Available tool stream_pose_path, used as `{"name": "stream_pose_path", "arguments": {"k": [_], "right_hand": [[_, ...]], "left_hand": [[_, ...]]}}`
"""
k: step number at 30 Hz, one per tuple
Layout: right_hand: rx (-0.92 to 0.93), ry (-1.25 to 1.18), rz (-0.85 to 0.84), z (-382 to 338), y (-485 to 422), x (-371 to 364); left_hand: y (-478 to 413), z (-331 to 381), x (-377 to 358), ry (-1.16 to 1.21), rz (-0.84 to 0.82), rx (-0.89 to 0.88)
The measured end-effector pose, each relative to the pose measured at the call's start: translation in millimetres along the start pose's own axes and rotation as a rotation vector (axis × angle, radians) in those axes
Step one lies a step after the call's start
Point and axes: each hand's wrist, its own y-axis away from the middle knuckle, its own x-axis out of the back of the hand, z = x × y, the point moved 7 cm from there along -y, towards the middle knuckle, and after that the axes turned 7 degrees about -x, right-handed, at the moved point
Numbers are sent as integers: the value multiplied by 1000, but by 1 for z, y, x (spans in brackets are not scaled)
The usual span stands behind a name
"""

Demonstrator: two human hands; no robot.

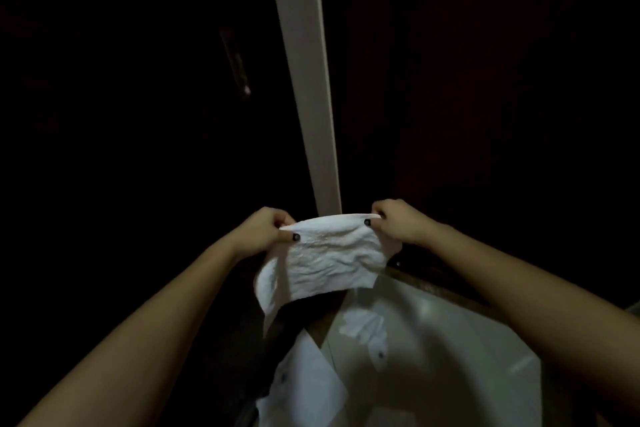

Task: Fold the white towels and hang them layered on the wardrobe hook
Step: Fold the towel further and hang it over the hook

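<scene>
The left forearm [138, 322] and right forearm [519, 284] enter from 7 and 5 o'clock, elbows cut off. The left hand [266, 229] and right hand [398, 222] pinch the top corners of the white towel [329, 256] at centre. Darkness swallows the surroundings.

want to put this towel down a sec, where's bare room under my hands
The pale glossy surface looks bare between the white garments and your right forearm, below the brown ledge. Lower centre is crowded with those garments. Left of the towel is too dark to judge.
</scene>
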Motion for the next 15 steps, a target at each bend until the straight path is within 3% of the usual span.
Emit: {"name": "stream_pose_path", "arguments": {"k": [4,9,15], "right_hand": [[146,69,70,-89,56,98],[237,-47,104,-167,114,192],[347,-309,141,-221,176,225]], "left_hand": [[67,83,103,-75,124,-19],[152,167,201,-346,300,-19],[275,212,249,-599,536,124]]}}
